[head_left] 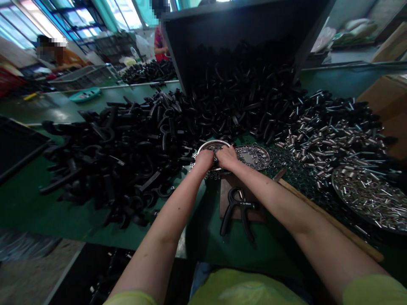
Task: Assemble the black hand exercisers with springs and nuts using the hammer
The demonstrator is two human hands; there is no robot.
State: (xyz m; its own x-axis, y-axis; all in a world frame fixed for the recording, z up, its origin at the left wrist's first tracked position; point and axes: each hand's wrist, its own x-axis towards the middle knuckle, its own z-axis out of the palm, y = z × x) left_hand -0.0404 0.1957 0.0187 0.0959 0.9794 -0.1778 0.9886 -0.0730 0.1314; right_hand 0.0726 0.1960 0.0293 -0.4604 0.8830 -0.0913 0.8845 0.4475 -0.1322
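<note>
Both of my hands reach into a round metal dish point(215, 142) of small metal parts, some of them nut-like. My left hand point(204, 160) is closed at the dish's left side, and what its fingers hold is hidden. Close beside it, my right hand point(227, 157) has its fingers bent down and together among the parts; anything in them is too small to name. Nearer to me, a black hand grip strengthener point(244, 205) with a metal spring rests partly on a brown plate point(225, 186). A second dish point(266, 157) of small hardware touches the right side of the first.
Black plastic handles point(127, 144) are heaped on the left and spill from a large dark bin point(232, 34) behind. To the right are springs point(313, 142), a tray of metal pins point(369, 192) and a wooden-handled tool point(330, 218). Two people sit farther back.
</note>
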